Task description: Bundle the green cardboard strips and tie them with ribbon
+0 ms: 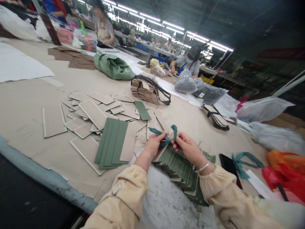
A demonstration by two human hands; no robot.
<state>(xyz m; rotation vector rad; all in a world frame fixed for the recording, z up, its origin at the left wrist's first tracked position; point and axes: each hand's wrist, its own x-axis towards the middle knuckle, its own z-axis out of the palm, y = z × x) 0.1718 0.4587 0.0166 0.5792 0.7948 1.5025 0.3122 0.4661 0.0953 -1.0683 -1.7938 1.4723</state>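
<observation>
Work table (28,92), covered in tan sheeting, bounded at the near left by a blue-grey edge (47,178); a broad stretch of tan surface is shown between that edge and the loose panels. Pile of beige panels (92,113), pale-rimmed, heaped at mid-table, corners overlapped and pointed in many directions. Bundle of green-edged panels (181,178), ranked closely in a slanting row, placed directly below and between the two forearms; its left side is separated by a narrow gap from the fanned green panels (108,143), which are overlapped at the pile's near side. Green plastic bag (114,66), crumpled, set beyond the pile. Strapped brown bundle (145,90), set between pile and far side, with tan surface to its right. Right hand (188,146) and left hand (154,143), held near each other over the bundle's far end; the teal strip (169,140) is pinched by the fingers of both, its two ends left protruding. Whether the bundle is fully encircled by it cannot be told. Dark phone (230,168), laid just right of the right forearm, partly overlapped by a teal loop (250,156). Metal bracelet (202,166), worn at the right wrist.
</observation>
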